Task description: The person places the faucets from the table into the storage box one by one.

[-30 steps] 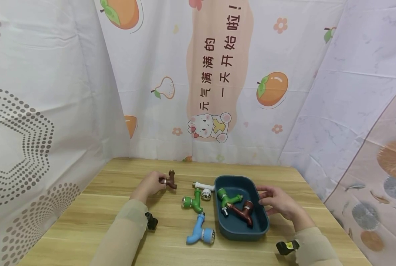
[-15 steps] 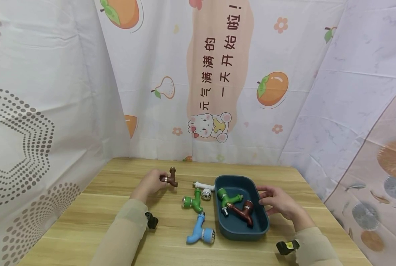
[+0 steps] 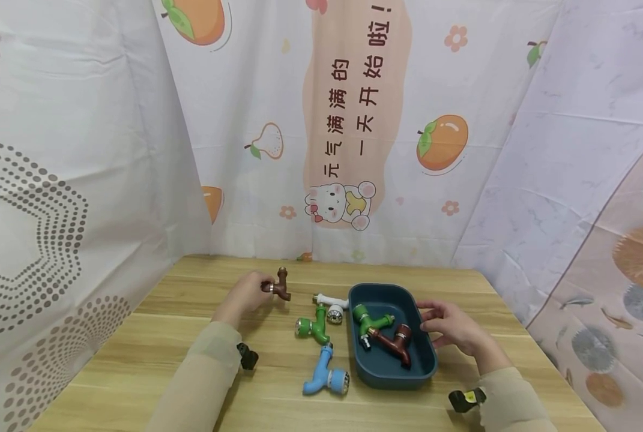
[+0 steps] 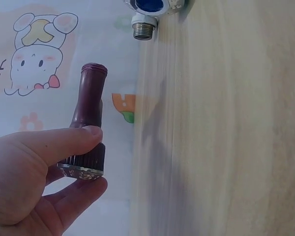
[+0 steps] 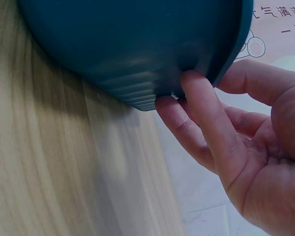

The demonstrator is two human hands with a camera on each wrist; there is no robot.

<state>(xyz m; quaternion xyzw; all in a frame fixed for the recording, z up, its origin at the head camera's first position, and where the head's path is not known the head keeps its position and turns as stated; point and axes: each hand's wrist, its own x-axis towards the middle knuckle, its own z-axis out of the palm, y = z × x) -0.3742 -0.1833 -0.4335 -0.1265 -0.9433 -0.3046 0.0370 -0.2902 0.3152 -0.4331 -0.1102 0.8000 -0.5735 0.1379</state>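
Observation:
My left hand (image 3: 248, 293) holds a dark brown faucet (image 3: 281, 288) by its knob, above the table's left side. In the left wrist view, the faucet's threaded end (image 4: 94, 69) points up, with thumb and fingers about the knob. My right hand (image 3: 451, 327) grips the right side of a dark blue basin (image 3: 391, 379). The right wrist view has fingertips (image 5: 192, 81) against the outer wall, the thumb at the rim. Inside the basin lie a green faucet (image 3: 370, 321) and a reddish-brown faucet (image 3: 397, 345), partly overlapping.
Left of the basin, a white faucet (image 3: 334, 309), a green faucet (image 3: 316, 327) and a light blue faucet (image 3: 323, 378) lie on the wooden table (image 3: 278, 414). The white one is against the basin's side. Printed curtains (image 3: 267, 198) enclose the back and sides.
My left hand has lifted the dark brown faucet slightly upward and to the right. The right hand, the basin and the other faucets stay put.

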